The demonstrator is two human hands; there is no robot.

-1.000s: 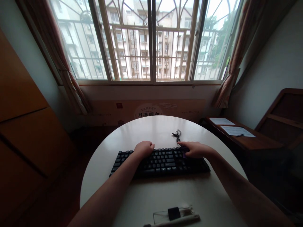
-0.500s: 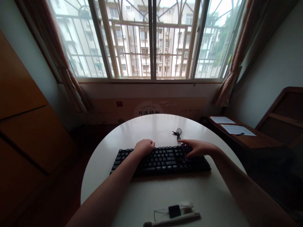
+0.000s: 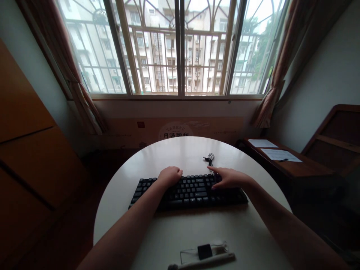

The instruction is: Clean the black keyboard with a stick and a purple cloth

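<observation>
A black keyboard (image 3: 197,202) lies across the round white table (image 3: 118,225). My left hand (image 3: 170,176) is closed at its far edge, left of the middle, fingers curled over that edge. My right hand (image 3: 229,177) lies over the number-pad end, index finger stretched out and thumb bent inward. Under its fingers is a small dark purple thing (image 3: 216,183), mostly hidden, which I cannot identify. A bundled black cable (image 3: 209,159) sits just beyond the right fingertips.
Near the front edge lie a wire tool with a black block (image 3: 204,251) and a pale-handled brush (image 3: 208,260). To the right, a wooden side table (image 3: 309,168) bears paper sheets (image 3: 281,155) and a pen (image 3: 283,160). A window (image 3: 180,56) is ahead.
My right hand has shifted slightly left over the keyboard, and less of the purple thing shows. The left hand keeps its place. The whole view has moved a little.
</observation>
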